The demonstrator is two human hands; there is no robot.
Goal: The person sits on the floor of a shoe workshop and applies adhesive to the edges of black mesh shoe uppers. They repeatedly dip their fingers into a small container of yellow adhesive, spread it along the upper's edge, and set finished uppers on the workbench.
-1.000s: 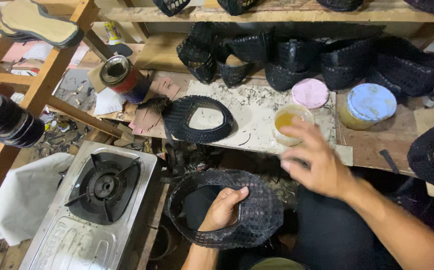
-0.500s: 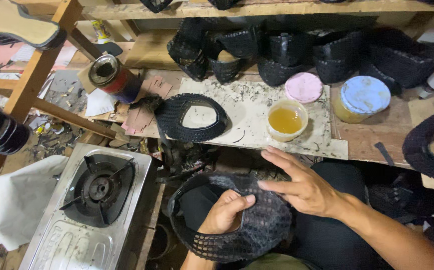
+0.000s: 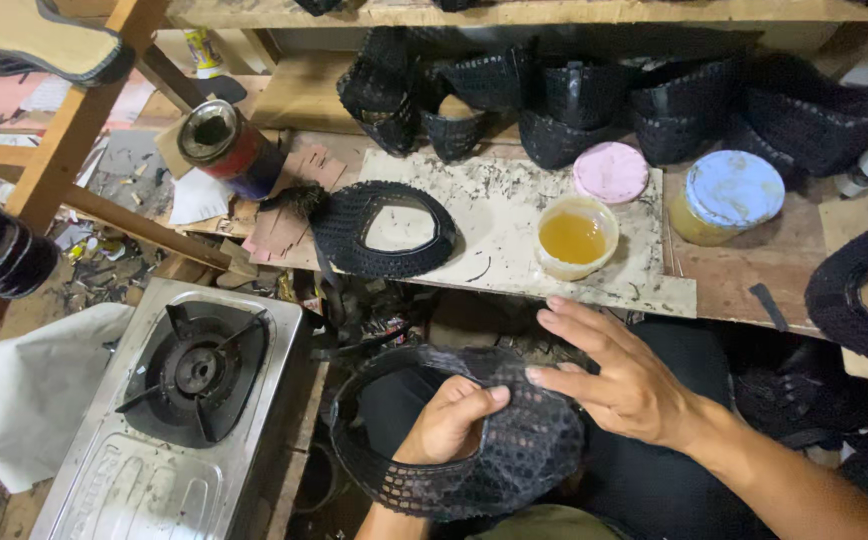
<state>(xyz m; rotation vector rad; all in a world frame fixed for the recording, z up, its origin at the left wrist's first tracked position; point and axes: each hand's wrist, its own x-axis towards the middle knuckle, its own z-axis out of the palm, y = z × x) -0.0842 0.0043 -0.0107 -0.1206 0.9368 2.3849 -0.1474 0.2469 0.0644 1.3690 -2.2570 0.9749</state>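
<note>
You are at the shaping step: your left hand (image 3: 449, 420) grips the black mesh shoe upper (image 3: 474, 440) over your lap at 6 o'clock, your right hand (image 3: 619, 375) rests flat and unclenched on it, so next probably press it smooth.

Left hand (image 3: 449, 425): bare, no glove, ring or band is worn; short, plain nails are seen on the fingers (image 3: 484, 397).
Right hand (image 3: 619, 375): bare likewise; the fingers (image 3: 564, 322) are shown with short, unpainted nails and a broad back is presented to the camera.
Left forearm (image 3: 379, 522): only a short stretch is seen at the lower edge, and it is uncovered.
Right forearm (image 3: 794, 485): uncovered from wrist to picture edge; no sleeve, cuff or watch is seen along it.
Dark trousers (image 3: 654, 470): black or near-black cloth is worn over the lap and thighs; weave and seams cannot be made out.
</note>
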